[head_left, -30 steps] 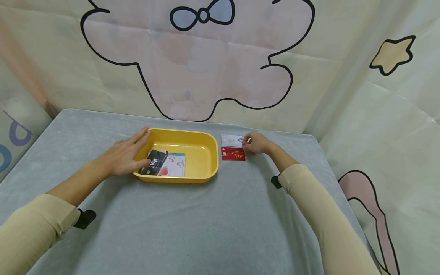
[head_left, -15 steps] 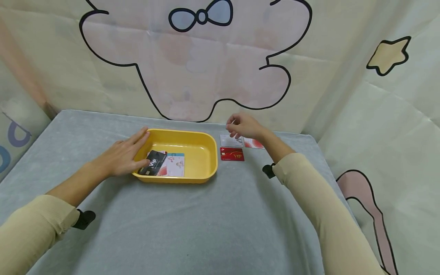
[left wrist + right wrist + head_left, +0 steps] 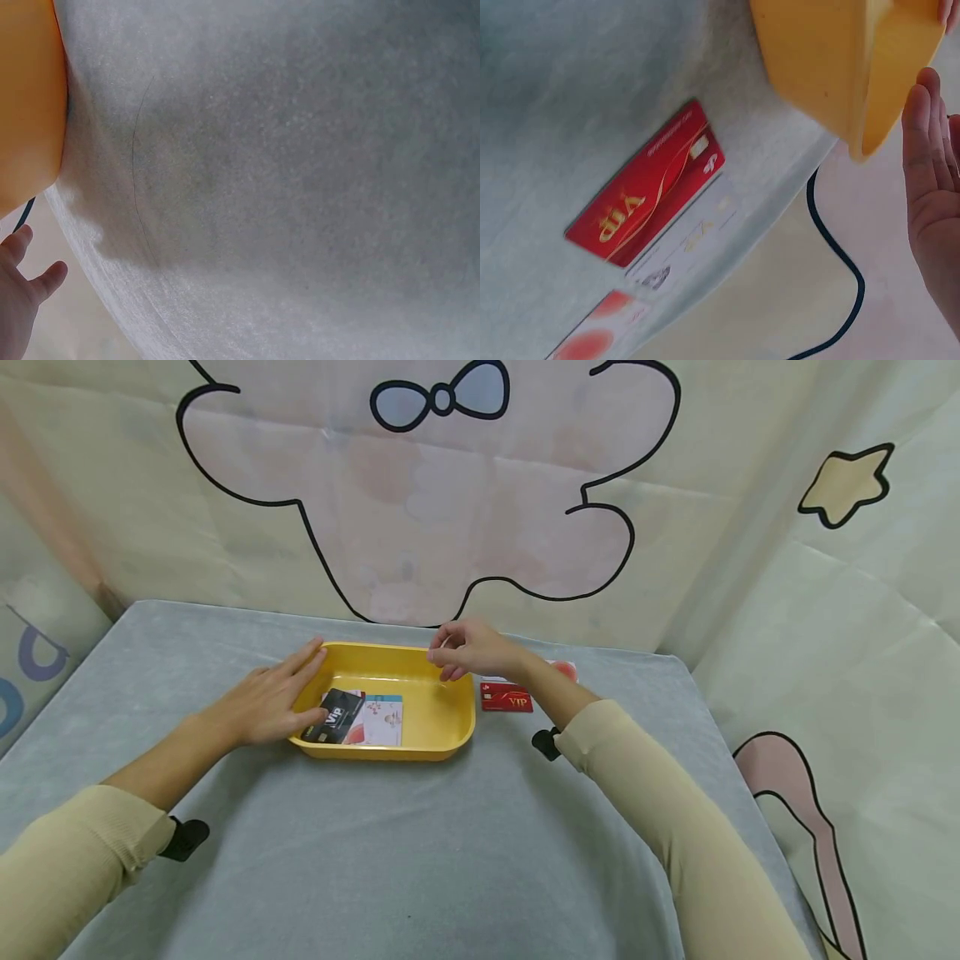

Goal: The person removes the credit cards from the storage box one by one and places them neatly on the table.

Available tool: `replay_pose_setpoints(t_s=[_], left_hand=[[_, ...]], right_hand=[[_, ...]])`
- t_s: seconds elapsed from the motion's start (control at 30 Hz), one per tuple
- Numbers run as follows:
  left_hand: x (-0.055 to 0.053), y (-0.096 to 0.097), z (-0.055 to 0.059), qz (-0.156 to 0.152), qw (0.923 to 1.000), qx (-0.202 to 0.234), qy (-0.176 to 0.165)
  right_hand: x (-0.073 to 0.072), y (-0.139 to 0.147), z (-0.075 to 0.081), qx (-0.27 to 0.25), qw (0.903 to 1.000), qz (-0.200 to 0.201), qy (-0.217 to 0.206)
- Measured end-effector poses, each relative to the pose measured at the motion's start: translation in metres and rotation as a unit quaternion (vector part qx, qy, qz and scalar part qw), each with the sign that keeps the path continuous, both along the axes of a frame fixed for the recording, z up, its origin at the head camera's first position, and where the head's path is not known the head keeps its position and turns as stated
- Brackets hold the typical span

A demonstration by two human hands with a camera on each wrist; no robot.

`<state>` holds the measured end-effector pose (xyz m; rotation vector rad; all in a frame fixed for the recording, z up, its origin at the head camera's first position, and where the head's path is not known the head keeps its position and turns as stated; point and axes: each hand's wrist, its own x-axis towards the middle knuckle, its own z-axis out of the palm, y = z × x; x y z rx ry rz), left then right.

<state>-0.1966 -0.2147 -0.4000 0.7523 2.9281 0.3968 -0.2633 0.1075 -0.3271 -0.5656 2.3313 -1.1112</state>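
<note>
My left hand [image 3: 273, 702] rests along the left rim of a yellow tray [image 3: 442, 718], fingers extended and thumb beside a black VIP card [image 3: 333, 717]. Its fingers [image 3: 49, 279] also show low in the left wrist view. A white floral card [image 3: 386, 720] and part of a red-and-white card lie in the tray near the black one. Over the tray's back right corner hangs my right hand [image 3: 468, 650], fingers bent in the head view; whether a card is between them cannot be seen. On the cloth nearby lies a red VIP card [image 3: 649, 187].
Beside the red card lie a white VIP card [image 3: 686, 240] and a red-and-white card [image 3: 600, 330]. A grey cloth [image 3: 420, 843] covers the table. Behind its back edge hangs a printed backdrop [image 3: 450, 527].
My right hand has lifted from the cards on the cloth and moved left to above the tray, uncovering the red-and-white card. My left hand stays where it was.
</note>
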Motion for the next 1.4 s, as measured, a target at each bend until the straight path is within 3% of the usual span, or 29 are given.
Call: replay_pose_setpoints(t_s=[0.2,0.5,0.83,1.4], left_hand=[[0.0,0.001,0.0,0.0,1.0,0.0,-0.004],[0.0,0.0,0.0,0.0,1.0,0.003,-0.005],[-0.001,0.001,0.0,0.005,0.9999,0.004,-0.008],[-0.002,0.001,-0.001,0.015,0.9998,0.001,-0.013]], right_hand=[[0.0,-0.01,-0.007,0.042,0.9976,0.044,-0.032],[0.002,-0.028,-0.01,0.12,0.9853,0.111,-0.052],[0.004,-0.049,-0.011,0.135,0.9772,0.144,-0.08],[-0.004,-0.068,-0.014,0.195,0.9642,0.166,-0.067]])
